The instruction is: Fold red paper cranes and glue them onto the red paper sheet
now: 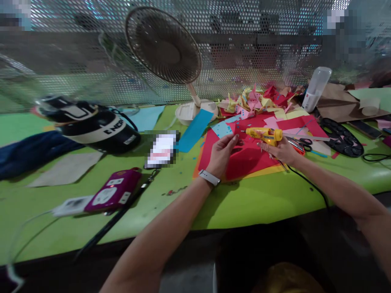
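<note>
In my right hand [276, 148] is a yellow hot glue gun [264, 134], its nozzle pointing left and its black cord running down off the table edge. My left hand [222, 152], with a pale watch band on the wrist, is pinched closed just left of the nozzle. A small piece of red paper [232, 127] shows at its fingertips. Beneath both hands lie red sheets [250, 162] over an orange-yellow one. A light blue dotted paper [221, 129] is behind my left hand, and scissors [304, 143] lie beside my right.
A fan [180, 116] stands behind, beside a blue paper strip [195, 130]. Paper scraps [253, 101] pile up at the back. Leftward are a phone [161, 149], a purple power strip [114, 189] and a black bottle [100, 130]. A black palette-like tray [342, 136] lies right.
</note>
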`<state>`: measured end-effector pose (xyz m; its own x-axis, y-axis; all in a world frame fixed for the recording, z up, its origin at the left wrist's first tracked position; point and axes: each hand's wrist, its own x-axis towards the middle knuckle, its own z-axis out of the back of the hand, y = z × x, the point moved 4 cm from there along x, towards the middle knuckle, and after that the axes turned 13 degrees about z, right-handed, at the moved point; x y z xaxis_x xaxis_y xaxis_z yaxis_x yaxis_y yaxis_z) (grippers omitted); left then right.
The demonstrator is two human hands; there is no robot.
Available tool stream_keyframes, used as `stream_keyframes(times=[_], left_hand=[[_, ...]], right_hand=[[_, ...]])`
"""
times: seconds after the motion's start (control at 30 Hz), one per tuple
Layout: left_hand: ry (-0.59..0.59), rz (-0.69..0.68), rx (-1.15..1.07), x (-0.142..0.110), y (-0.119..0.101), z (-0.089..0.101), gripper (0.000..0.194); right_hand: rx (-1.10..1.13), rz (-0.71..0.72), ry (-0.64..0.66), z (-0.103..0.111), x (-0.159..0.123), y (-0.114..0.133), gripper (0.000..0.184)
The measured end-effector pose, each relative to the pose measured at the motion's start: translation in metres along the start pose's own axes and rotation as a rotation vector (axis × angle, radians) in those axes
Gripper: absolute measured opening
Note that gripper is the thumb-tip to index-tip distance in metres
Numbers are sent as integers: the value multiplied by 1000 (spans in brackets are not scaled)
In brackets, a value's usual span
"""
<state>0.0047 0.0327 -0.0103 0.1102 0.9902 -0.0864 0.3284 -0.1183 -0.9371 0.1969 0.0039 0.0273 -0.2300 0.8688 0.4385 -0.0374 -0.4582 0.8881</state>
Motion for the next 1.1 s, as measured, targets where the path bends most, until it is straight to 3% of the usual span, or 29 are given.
stream_keyframes(times=[0.13,0.7,1.1], left_hand=[[13,13,39,0,1,0,39],[10,1,82,-2,1,-1,36],[9,-16,102,-1,2,0,42]], right_hand=[[39,53,-23,0,2,-2,33],[-13,-14,-28,0,0,-7,32],[1,31,-30,0,0,-7,37]])
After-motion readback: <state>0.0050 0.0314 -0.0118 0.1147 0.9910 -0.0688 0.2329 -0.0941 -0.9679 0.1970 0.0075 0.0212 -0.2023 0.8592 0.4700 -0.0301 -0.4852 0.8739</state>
